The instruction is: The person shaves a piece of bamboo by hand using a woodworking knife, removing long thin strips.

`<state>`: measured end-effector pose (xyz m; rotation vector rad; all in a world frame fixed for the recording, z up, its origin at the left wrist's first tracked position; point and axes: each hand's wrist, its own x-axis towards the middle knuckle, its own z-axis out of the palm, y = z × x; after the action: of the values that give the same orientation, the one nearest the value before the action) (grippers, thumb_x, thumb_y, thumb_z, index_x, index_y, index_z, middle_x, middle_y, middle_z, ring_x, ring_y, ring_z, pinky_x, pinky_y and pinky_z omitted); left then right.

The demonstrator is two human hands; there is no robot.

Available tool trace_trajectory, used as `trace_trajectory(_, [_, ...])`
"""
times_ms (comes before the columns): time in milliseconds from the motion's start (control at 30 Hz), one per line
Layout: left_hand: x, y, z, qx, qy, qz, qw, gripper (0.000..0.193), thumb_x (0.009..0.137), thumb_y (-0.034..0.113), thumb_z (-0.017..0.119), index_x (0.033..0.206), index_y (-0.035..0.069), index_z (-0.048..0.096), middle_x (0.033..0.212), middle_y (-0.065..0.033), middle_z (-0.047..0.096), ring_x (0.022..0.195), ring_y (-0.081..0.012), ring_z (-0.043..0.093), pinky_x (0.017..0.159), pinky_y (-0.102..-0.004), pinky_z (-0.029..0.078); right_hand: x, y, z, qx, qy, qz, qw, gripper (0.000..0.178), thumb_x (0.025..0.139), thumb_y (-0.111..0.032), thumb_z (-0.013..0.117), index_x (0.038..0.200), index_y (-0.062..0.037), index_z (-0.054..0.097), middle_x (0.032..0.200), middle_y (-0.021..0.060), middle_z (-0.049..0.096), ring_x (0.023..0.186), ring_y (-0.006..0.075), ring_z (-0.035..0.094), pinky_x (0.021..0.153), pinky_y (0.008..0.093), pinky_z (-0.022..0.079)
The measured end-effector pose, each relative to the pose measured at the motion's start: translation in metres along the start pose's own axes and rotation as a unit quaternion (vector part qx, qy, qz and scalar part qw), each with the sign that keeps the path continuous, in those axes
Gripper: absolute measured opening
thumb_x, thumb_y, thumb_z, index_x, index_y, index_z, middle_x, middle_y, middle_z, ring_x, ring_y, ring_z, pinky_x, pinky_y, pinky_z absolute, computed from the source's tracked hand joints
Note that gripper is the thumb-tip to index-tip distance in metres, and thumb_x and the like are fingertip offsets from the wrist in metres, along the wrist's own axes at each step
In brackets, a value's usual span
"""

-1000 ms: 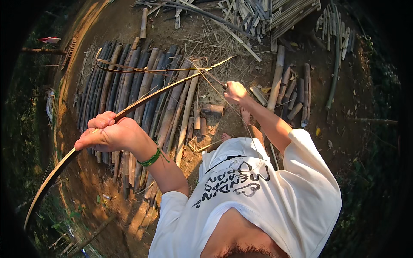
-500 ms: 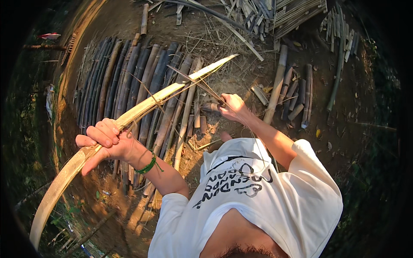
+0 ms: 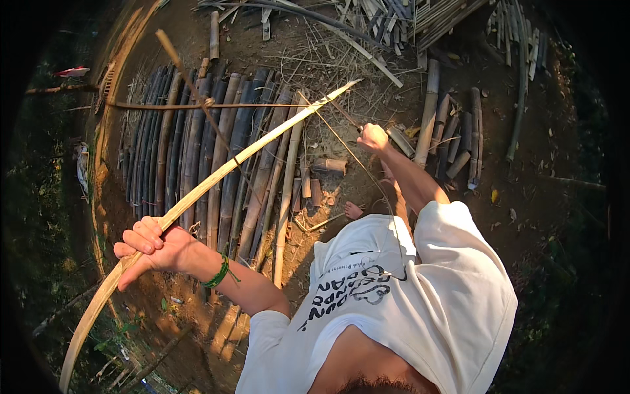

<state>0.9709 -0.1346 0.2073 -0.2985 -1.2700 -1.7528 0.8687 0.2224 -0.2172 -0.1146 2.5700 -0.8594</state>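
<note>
My left hand [image 3: 152, 248] is wrapped round a long pale bamboo strip [image 3: 230, 164], which slants from the lower left up to a thin tip at the upper middle. A green bracelet [image 3: 220, 272] circles that wrist. Closed near the strip's far end, my right hand [image 3: 374, 138] grips a knife [image 3: 344, 114], whose narrow dark blade points toward the tip. Whether the blade touches the strip is unclear. A thin curling sliver [image 3: 348, 150] runs from near the tip down toward my shirt. Brown thin slivers [image 3: 197, 95] cross in the air beyond the strip.
A row of dark bamboo poles [image 3: 190, 138] lies on the ground below the strip. Short bamboo pieces [image 3: 330, 165] lie near my bare foot [image 3: 353, 210]. More cut poles [image 3: 428, 111] lie to the right, and split bamboo [image 3: 387, 26] is heaped at the far side.
My right hand has moved right and slightly farther away with the knife, toward the strip's tip. My left hand and the strip's near part have shifted slightly. Brown slivers now spread wide above the poles.
</note>
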Motion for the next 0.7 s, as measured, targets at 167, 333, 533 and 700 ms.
trace_trajectory(167, [0.012,0.003,-0.011,-0.035,0.015,-0.013,0.999,0.068,0.080,0.081,0.049,0.069,0.014,0.039,0.052,0.0052,0.034,0.043,-0.0058,0.028,0.043,-0.0205,0.026,-0.054,-0.088,-0.045,0.132,-0.017,-0.211,0.968,0.030,0.076,-0.023,0.071,0.087,-0.0014,0.054,0.075,0.0233,0.063,0.075,0.0446,0.063,0.067,0.0517,0.049])
trace_trajectory(333, [0.044,0.003,-0.016,0.142,0.152,0.021,0.978,0.070,0.083,0.080,0.047,0.059,0.017,0.028,0.052,0.0050,0.030,0.046,-0.0082,0.028,0.046,-0.0239,0.026,0.026,-0.032,-0.030,0.078,0.018,-0.192,0.978,0.032,0.076,-0.024,0.072,0.090,-0.0017,0.054,0.075,0.0232,0.064,0.073,0.0441,0.064,0.066,0.0522,0.052])
trace_trajectory(533, [0.066,-0.027,0.031,0.375,0.311,0.077,0.870,0.071,0.094,0.074,0.033,0.057,0.014,0.028,0.051,0.0008,0.037,0.046,-0.0135,0.032,0.048,-0.0262,0.032,0.176,0.074,-0.009,0.040,-0.046,-0.009,0.998,0.026,0.078,-0.021,0.067,0.088,0.0019,0.072,0.080,0.0233,0.070,0.078,0.0366,0.071,0.069,0.0449,0.058])
trace_trajectory(700, [0.070,-0.038,0.048,0.462,0.331,0.048,0.822,0.075,0.094,0.074,0.033,0.051,0.013,0.029,0.048,-0.0023,0.043,0.046,-0.0151,0.040,0.050,-0.0226,0.033,0.168,0.050,-0.031,0.086,-0.106,-0.254,0.958,0.028,0.075,-0.018,0.067,0.094,-0.0014,0.054,0.073,0.0218,0.066,0.069,0.0409,0.068,0.064,0.0491,0.056])
